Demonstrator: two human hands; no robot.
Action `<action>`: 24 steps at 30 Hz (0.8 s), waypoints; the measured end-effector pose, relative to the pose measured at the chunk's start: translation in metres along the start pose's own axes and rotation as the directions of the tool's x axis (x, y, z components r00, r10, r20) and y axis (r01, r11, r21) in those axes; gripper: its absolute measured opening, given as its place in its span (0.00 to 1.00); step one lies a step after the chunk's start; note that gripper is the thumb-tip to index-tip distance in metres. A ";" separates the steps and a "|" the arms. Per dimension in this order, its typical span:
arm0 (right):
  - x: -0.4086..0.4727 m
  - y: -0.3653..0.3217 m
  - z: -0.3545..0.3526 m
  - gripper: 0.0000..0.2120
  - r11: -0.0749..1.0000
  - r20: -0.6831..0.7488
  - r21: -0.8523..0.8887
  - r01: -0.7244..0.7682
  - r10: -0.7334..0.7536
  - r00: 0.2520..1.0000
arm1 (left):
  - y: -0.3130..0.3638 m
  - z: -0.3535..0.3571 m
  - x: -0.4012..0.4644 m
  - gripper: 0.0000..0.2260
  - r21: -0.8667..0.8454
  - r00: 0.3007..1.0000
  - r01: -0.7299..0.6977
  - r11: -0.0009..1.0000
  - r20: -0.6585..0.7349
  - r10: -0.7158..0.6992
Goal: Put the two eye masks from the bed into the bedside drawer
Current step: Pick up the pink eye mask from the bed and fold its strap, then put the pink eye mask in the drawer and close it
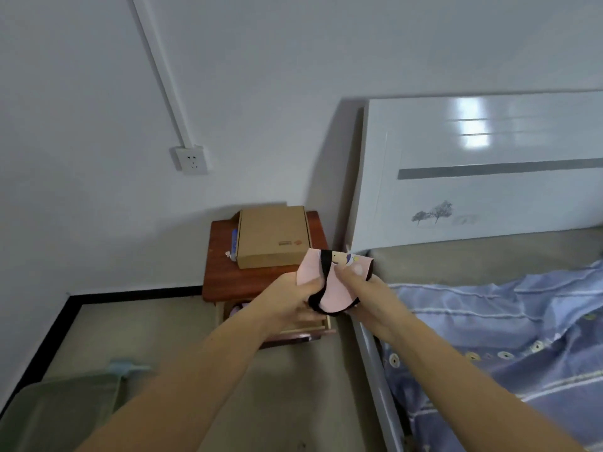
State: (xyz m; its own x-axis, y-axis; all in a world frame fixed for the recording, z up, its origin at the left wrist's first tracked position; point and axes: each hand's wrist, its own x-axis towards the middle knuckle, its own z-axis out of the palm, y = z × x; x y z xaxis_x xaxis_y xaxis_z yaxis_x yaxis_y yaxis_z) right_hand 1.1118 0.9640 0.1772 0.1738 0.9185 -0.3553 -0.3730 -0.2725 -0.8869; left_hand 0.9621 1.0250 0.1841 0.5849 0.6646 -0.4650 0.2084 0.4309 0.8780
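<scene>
Pink eye mask [332, 288]: gripped by left hand [293, 301] and right hand [368, 298]. Position: above open bedside drawer [277, 324], left of bed [489, 321].

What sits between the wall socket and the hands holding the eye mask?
Head view: a cardboard box on the bedside table, behind the pink eye mask.

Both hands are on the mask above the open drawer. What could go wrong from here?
1. The mask is bunched between the left hand and right hand, its black strap hanging loose; the strap might drape over the drawer front and get pinched on closing.
2. The drawer looks only partly open, and the hands hide most of the opening, so the mask could land on its edge or the floor.
</scene>
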 end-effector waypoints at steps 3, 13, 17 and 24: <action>0.018 0.007 -0.008 0.16 0.986 -0.047 -0.163 -0.040 0.033 0.998 | -0.010 -0.014 0.005 0.07 0.254 0.994 -0.037 0.967 -0.087 0.061; 0.090 0.107 -0.014 0.04 0.689 -0.039 -0.593 -0.416 0.492 0.870 | -0.132 -0.077 0.042 0.08 -0.107 0.926 0.359 0.927 -0.087 -0.368; 0.141 0.153 -0.008 0.05 0.660 -0.090 -0.537 -0.526 0.575 0.813 | -0.171 -0.107 0.094 0.07 -0.145 0.878 0.415 0.898 -0.193 -0.437; 0.264 0.241 -0.019 0.09 0.518 -0.242 -0.637 -0.571 0.569 0.786 | -0.233 -0.164 0.225 0.10 -0.346 0.774 0.465 0.815 -0.287 -0.564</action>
State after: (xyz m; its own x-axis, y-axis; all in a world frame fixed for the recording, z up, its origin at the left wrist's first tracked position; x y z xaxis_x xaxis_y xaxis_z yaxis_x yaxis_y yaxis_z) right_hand 1.0855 1.1356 -0.1361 0.1448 0.4979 -0.8551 0.2884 -0.8479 -0.4449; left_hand 0.9172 1.1744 -0.1435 0.1102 0.4471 -0.8876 0.1709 0.8713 0.4601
